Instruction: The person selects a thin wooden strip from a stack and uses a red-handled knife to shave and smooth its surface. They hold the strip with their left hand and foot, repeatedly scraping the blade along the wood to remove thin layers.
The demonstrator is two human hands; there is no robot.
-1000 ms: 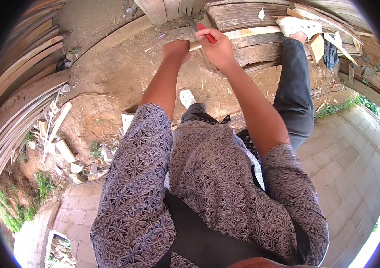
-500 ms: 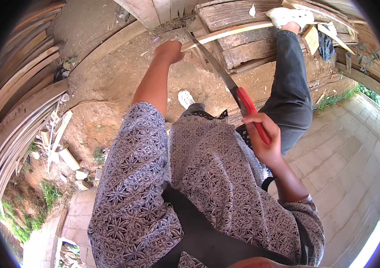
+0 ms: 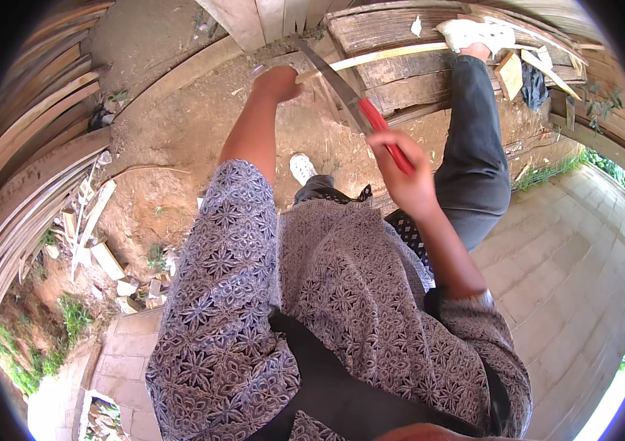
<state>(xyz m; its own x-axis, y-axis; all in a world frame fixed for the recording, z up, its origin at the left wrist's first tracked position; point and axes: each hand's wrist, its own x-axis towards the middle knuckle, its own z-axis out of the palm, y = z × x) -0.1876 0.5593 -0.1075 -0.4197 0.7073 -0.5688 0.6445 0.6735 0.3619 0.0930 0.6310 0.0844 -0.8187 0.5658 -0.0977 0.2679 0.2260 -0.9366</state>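
My left hand point(image 3: 279, 84) is closed around the near end of a long thin wooden strip point(image 3: 393, 55). The strip reaches right over a stack of weathered planks, where my foot in a white shoe point(image 3: 467, 34) rests on it. In my right hand point(image 3: 406, 173) is the red handle of a handsaw point(image 3: 338, 87), fingers wrapped round it. The saw's blade slants up and left across the strip, just right of my left hand. Whether its teeth are in the wood is too small to tell.
Beneath the strip lies the plank stack point(image 3: 408, 77). Offcuts point(image 3: 508, 75) and a black plastic bag point(image 3: 533, 87) are beside my raised foot. Long boards point(image 3: 33, 184) curve along the left, with wood scraps point(image 3: 107, 261) near them. Paving point(image 3: 562, 250) spreads at right.
My right hand has pushed the saw forward and left, so more of its blade now reaches past the strip. My left hand stays on the strip.
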